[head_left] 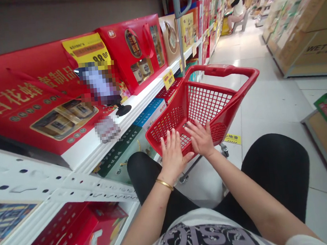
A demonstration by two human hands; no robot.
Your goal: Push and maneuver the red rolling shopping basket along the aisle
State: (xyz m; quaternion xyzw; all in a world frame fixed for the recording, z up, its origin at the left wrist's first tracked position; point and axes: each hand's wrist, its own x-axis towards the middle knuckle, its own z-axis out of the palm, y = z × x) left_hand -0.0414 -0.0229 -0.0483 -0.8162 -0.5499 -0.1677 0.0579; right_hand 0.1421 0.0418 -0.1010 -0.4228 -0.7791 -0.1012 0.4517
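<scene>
A red plastic shopping basket on wheels (207,99) stands in front of my knees, its handle raised toward the aisle. My left hand (172,152), with a gold bangle at the wrist, lies over the basket's near rim with its fingers stretched out. Beside it, my right hand (200,136) reaches over the same rim, fingers spread and palm down. Neither hand holds anything. Whether the palms rest on the rim or hover just above it, I cannot tell. The part of the basket under both hands is hidden.
Red gift boxes (134,52) fill the white shelf at left. A phone (98,84) on a small black stand sits at the shelf edge. Cardboard boxes (307,37) are stacked across the aisle. Farther back a person (237,7) sits on a stool. A yellow floor sticker (233,139) lies beyond the basket.
</scene>
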